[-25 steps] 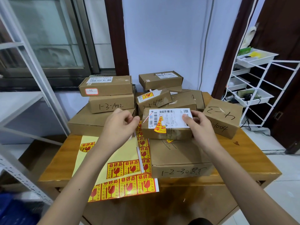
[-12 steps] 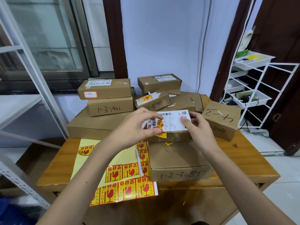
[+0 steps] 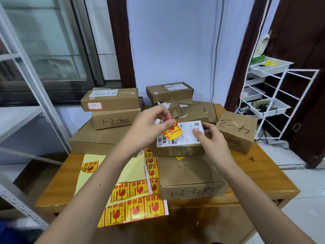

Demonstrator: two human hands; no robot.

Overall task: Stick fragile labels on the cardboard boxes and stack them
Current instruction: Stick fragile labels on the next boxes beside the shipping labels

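Our left hand [image 3: 149, 125] pinches a fragile label [image 3: 173, 132] over the small box [image 3: 177, 147] — right hand [image 3: 211, 138], fingers loosely curled, steadies that box's white shipping slip [image 3: 186, 136]

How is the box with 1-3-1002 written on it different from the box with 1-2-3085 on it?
The 1-3-1002 box sits far back on the left, while the 1-2-3085 box is at the near edge of the table. The 1-3-1002 box looks narrower than the 1-2-3085 box. The 1-3-1002 box rests on a big flat box, but the 1-2-3085 box rests on the table. Both are brown cardboard, carry another box, and have black handwritten numbers.
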